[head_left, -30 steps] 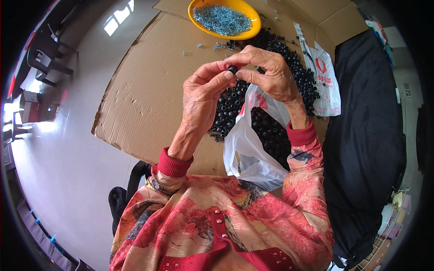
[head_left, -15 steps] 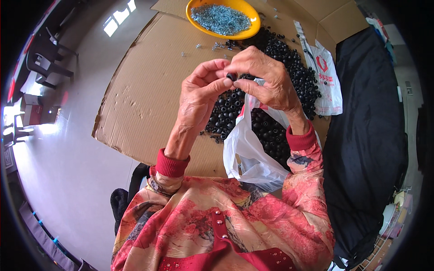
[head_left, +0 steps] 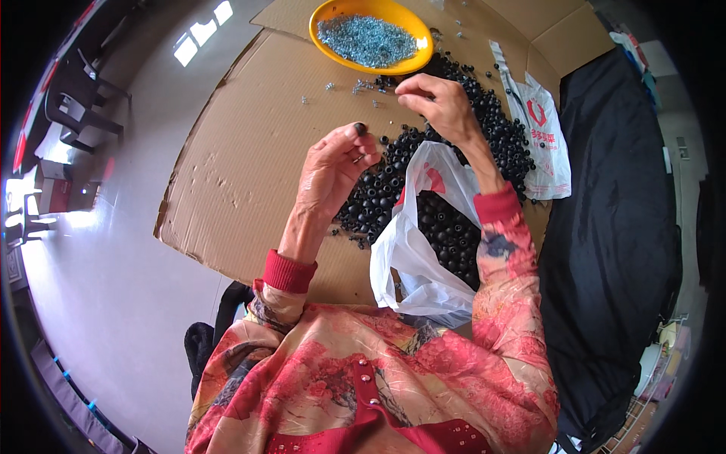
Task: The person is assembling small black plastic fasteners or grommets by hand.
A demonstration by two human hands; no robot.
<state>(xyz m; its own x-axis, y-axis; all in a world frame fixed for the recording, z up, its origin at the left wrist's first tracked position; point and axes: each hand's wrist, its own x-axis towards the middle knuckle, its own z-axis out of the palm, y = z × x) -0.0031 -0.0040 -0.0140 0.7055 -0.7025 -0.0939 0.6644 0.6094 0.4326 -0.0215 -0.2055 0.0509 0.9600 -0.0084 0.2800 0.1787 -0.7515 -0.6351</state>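
Between the thumb and fingers of my left hand point(head_left: 327, 168) is a small black plastic ball point(head_left: 361, 129), like the many holed ones in the pile. My right hand point(head_left: 448, 110) hovers over the far part of the pile of black balls point(head_left: 370, 189), close to a few small silver screws point(head_left: 363, 86). Its thumb and forefinger are pinched together; anything between them is too small to make out. The two hands are apart. Below my right hand, a white plastic bag point(head_left: 408, 250) lies with its mouth spread, and more black balls point(head_left: 448, 234) show inside.
A yellow bowl point(head_left: 321, 47) full of small silver screws stands at the far side of the cardboard sheet point(head_left: 234, 151). Another white bag point(head_left: 546, 144) lies flat to the right of the pile. Black cloth point(head_left: 605, 227) covers the right side; a dark chair point(head_left: 79, 106) is far left.
My hands have come apart. The left keeps the black ball and has dropped back slightly to the left; the right has moved away to the right, and its wrist no longer bends over the ball.
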